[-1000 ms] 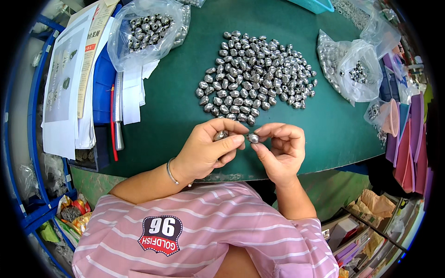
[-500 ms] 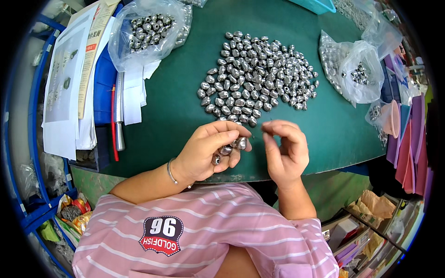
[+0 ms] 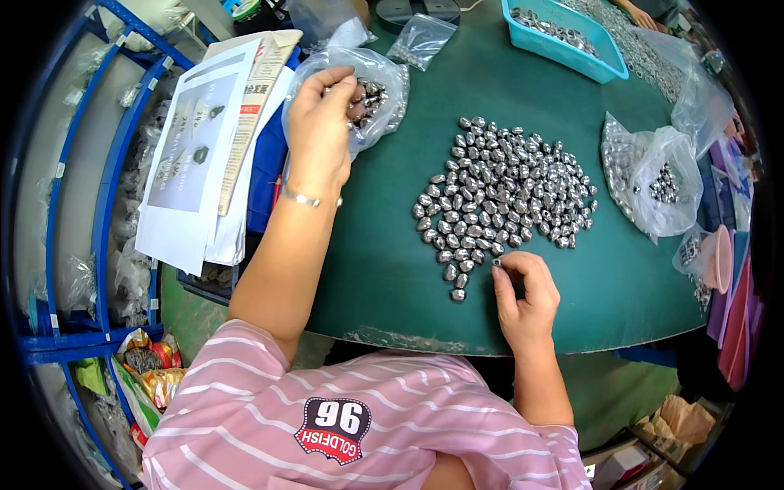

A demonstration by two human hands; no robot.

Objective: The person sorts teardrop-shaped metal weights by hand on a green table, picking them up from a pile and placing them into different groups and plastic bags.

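Observation:
My left hand reaches into the mouth of a clear plastic bag of metal beads. Its fingers are curled, and whether beads remain inside them is hidden. Low over the table, my right hand is closed in a pinch, with a small silvery bead at its fingertips. Just beyond it spreads a loose heap of shiny faceted metal beads with holes through them. A short trail of these beads runs toward me from the heap's near left side.
A green table carries everything. Papers overlap a blue bin at left. At right lies another clear bag with beads. A turquoise tray of metal parts stands at the back, near another person's hand. Blue shelving rises at far left.
My left hand has moved from in front of me, where it held several beads, to the bag at the far left. My right hand has closed at the heap's near edge. The view has shifted.

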